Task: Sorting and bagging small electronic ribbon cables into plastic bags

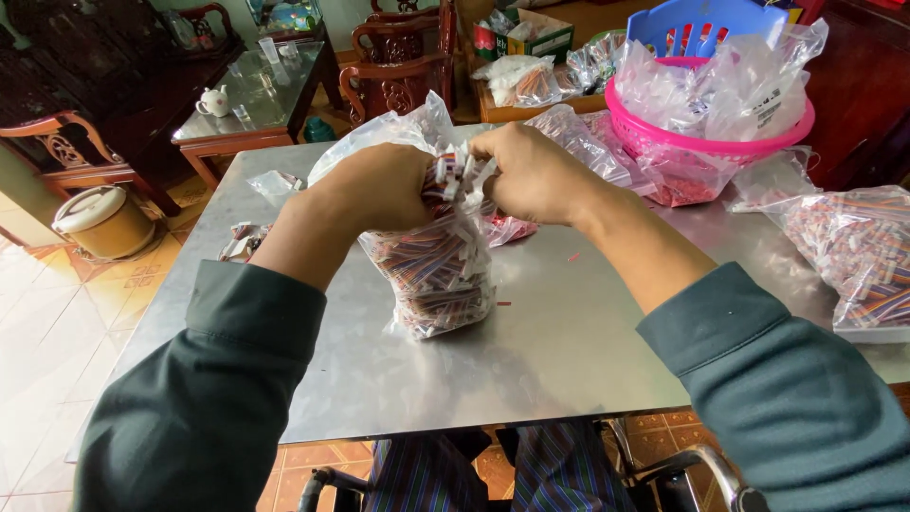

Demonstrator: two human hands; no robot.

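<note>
Head view: left hand [379,190] and right hand [536,173] both clench the top of a clear plastic bag [438,270] of small striped pieces, which stands upright on the metal table [559,351] directly beneath and between them.

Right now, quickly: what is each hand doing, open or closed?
Left hand: closed, gripping the top of the clear plastic bag of small striped pieces.
Right hand: closed on the same bag's top.
</note>
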